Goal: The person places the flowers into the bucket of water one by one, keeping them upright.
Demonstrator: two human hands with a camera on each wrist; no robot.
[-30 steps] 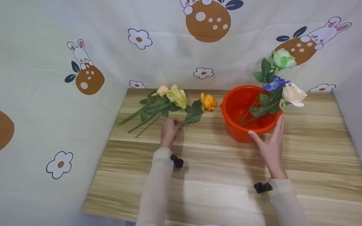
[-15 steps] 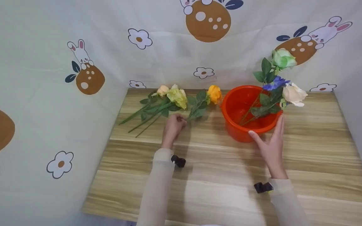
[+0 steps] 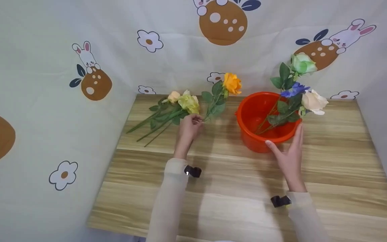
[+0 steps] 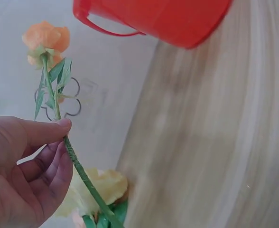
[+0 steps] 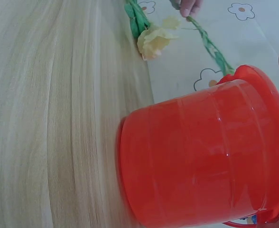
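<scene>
Pinched by its green stem between the thumb and fingers of my left hand [image 3: 189, 129], an orange rose [image 3: 232, 83] is raised, its bloom up and to the right. In the left wrist view the stem [image 4: 85, 178] runs on below the fingers. My right hand [image 3: 291, 159] rests against the near right side of the red bucket [image 3: 257, 143], thumb and straight fingers spread along its rim. Leaning out of the bucket's right side are a pale green rose [image 3: 303, 64], a blue flower [image 3: 295, 89] and a cream rose [image 3: 314, 102].
Left of the raised rose, a yellow flower [image 3: 189, 102] and a small peach flower [image 3: 173, 97] lie on the wooden table [image 3: 233, 195], stems toward the lower left. A printed cloth [image 3: 180, 64] hangs behind the table's back edge.
My left hand has moved up and slightly right, lifting the orange rose off the table by its stem. The right hand and the bucket have stayed in place.
</scene>
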